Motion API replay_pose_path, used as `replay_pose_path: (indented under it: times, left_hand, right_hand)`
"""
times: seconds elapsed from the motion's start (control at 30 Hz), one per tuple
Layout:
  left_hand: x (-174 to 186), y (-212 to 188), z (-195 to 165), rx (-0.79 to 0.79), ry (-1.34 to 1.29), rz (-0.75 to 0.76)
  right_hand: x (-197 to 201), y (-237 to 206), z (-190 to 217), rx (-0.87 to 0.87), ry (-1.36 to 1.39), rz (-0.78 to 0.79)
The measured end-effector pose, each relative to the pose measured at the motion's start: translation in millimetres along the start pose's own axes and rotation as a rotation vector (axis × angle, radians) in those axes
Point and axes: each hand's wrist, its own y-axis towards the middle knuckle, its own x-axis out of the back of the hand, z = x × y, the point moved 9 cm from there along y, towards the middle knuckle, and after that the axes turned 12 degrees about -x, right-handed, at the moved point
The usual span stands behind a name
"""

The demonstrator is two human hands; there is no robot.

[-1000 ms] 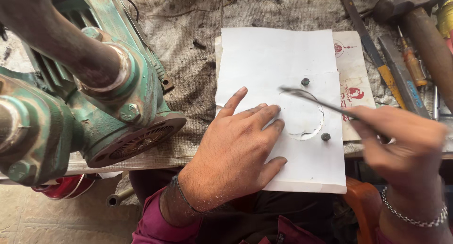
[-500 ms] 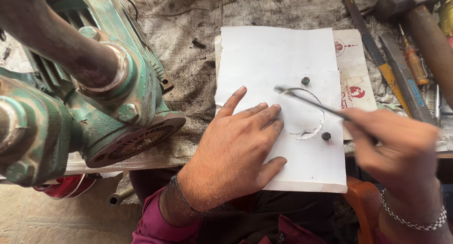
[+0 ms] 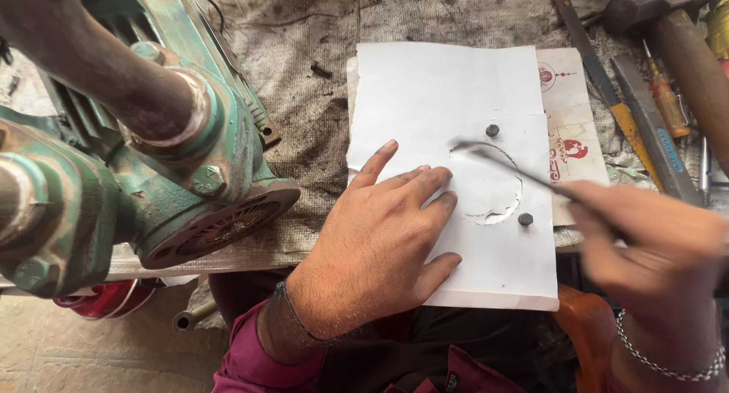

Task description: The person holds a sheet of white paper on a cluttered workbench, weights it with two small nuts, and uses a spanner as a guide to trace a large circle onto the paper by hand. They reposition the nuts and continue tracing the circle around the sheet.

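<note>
My left hand (image 3: pixel 383 230) lies flat with fingers spread on a white sheet of paper (image 3: pixel 440 89), pressing it down on the cloth-covered bench. A circular outline (image 3: pixel 507 188) is worn into the paper, with two small dark bolts (image 3: pixel 492 129) poking through above and below it. My right hand (image 3: pixel 645 245), blurred by motion, grips a thin metal tool (image 3: pixel 501 164) whose tip rests on the upper left of the circle.
A large green motor (image 3: pixel 144 157) fills the left side. A hammer (image 3: pixel 683 51), a file (image 3: pixel 600 82) and a screwdriver (image 3: pixel 668 97) lie at the upper right. A printed paper (image 3: pixel 569 119) sits under the white sheet. An orange stool edge (image 3: pixel 585 340) shows below.
The thin tool's tip has slid left along the top of the circle, toward my left fingers. My left hand has stayed pressed on the paper.
</note>
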Motion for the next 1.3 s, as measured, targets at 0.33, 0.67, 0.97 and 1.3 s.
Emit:
replay_pose_path:
  times: [0.33,0.67,0.97,1.3]
  left_hand:
    - [-2,-1,0,0.005,0.0,0.015]
    - [-4,0,1,0.008,-0.003,0.035]
    - [0,0,0,-0.006,-0.023,0.011]
    - [1,1,0,0.01,-0.03,0.018]
  right_hand:
    - [-7,-5,-3,0.029,-0.261,0.044]
    - [1,-8,-3,0.01,-0.084,0.004]
    - [1,-8,-10,-0.15,-0.026,-0.013]
    - [-2,-12,7,-0.031,-0.182,0.027]
